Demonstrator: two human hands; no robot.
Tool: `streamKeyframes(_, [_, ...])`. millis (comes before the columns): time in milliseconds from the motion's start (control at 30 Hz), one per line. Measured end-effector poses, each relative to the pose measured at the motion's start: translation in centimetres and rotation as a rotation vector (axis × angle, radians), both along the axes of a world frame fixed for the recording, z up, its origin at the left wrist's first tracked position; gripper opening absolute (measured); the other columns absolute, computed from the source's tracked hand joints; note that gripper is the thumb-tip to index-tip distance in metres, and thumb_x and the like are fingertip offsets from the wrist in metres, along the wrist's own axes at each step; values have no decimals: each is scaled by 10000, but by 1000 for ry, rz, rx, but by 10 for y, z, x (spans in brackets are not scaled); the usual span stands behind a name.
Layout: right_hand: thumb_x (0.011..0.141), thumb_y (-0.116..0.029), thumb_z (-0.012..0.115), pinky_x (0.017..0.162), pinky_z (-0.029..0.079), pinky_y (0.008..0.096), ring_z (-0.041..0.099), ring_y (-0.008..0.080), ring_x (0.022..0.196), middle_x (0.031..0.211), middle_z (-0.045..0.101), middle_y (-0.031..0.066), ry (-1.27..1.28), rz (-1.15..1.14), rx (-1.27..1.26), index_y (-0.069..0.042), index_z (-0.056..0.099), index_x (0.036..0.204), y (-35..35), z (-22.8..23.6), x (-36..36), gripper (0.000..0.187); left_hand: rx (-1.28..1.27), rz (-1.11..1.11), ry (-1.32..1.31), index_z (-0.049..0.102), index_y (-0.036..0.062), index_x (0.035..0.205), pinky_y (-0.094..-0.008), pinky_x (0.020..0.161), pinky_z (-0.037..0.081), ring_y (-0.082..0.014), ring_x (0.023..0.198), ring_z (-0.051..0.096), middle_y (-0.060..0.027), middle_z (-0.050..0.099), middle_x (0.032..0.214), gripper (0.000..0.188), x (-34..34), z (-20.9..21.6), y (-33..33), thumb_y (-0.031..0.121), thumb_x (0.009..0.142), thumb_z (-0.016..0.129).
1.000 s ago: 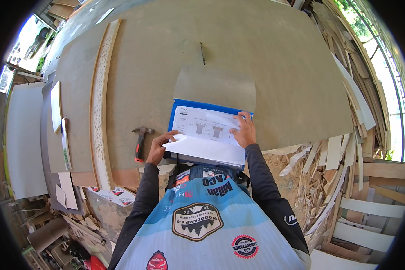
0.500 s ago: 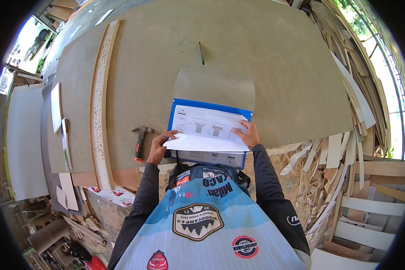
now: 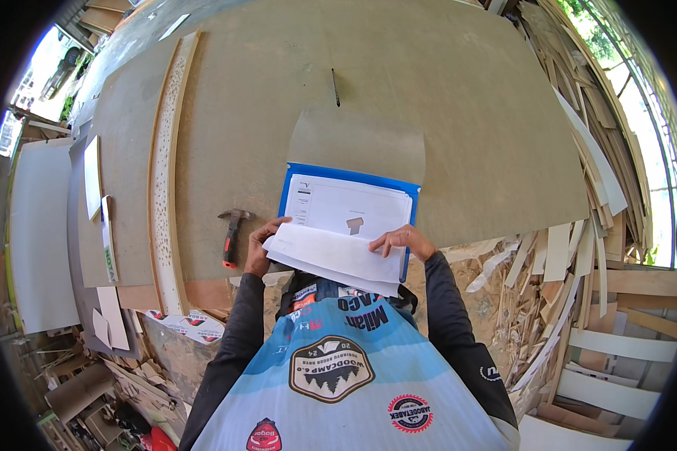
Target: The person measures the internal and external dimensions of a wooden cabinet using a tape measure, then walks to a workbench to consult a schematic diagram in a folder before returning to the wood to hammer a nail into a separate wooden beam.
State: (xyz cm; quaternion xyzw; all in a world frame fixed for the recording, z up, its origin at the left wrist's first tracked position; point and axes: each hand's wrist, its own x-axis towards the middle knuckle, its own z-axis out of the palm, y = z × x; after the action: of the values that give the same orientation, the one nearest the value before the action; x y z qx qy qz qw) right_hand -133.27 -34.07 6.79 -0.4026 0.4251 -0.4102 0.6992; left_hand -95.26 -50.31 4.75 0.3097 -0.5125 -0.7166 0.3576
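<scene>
While the person's two hands meet over the paperwork, the blue folder [image 3: 353, 172] lies at the six o'clock edge of the brown-grey counter [image 3: 489, 135], directly before the person's light-blue shirt [image 3: 293, 361]. At its twelve o'clock side a translucent flap [image 3: 359, 139] spreads flat on the counter. A white printed page [image 3: 331, 203] lies in the folder, bearing a small grey drawing near its middle and a column of print along its nine o'clock margin. Over its lower part, blank white sheets [image 3: 323, 252] curl back toward the person, their loose edges reaching past the folder toward six o'clock.

The left hand [image 3: 259, 252] is at the nine o'clock end of these sheets, its grip closed on their edge. The right hand [image 3: 405, 240] comes in from four o'clock, bent fingertips resting on the sheets; whether its grip pinches the paper or merely presses it, I cannot tell.

Measured from the folder, a claw hammer [image 3: 233, 237] with a black-and-red handle lies near at nine o'clock, and a dark pen [image 3: 335, 88] lies well apart at twelve. Farther out, toward ten, stretches a long speckled strip [image 3: 169, 177]. Stacked board offcuts [image 3: 579, 90] stand beyond the counter around two o'clock.
</scene>
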Motion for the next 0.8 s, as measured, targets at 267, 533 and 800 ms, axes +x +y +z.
streamKeyframes(267, [731, -207, 846, 934, 491, 424, 627, 282, 1046, 1051, 665, 106, 1073, -425, -236, -29, 681, 1088, -37, 13, 13, 432, 73, -88, -12, 660, 41, 800, -307, 819, 539, -165, 875, 677, -122, 724, 994, 57, 12, -13, -7, 3, 792, 702])
streamKeyframes(533, [604, -232, 913, 1001, 409, 434, 531, 280, 1142, 1135, 601, 54, 1340, -438, -268, -109, 675, 1144, -45, 4, 13, 603, 78, -96, -66, 651, 46, 789, -306, 836, 533, -166, 896, 678, -119, 726, 997, 84, 10, -8, -7, 6, 769, 721])
streamKeyframes(800, [671, -152, 863, 867, 410, 413, 607, 232, 970, 920, 663, 1, 1330, -480, -316, -121, 658, 919, -60, -4, 0, 323, 63, -111, -62, 645, 59, 799, -315, 849, 534, -168, 904, 680, -113, 730, 1001, 106, 13, -13, -7, 5, 759, 727])
